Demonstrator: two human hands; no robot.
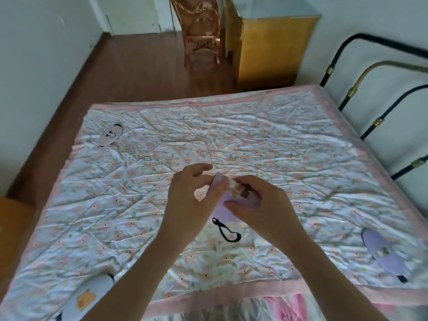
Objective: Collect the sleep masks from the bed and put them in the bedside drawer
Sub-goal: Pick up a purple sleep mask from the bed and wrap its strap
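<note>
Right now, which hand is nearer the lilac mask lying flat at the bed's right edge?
Right. The right hand sits mid-bed, well left of that lilac mask; the left hand is further left again. Both hold another lilac mask.

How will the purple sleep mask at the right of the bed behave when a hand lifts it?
The purple sleep mask lies flat and thin on the quilt, so it is probably light and floppy. Its dark strap would likely dangle. Being soft fabric, it seems unlikely to roll or break.
</note>
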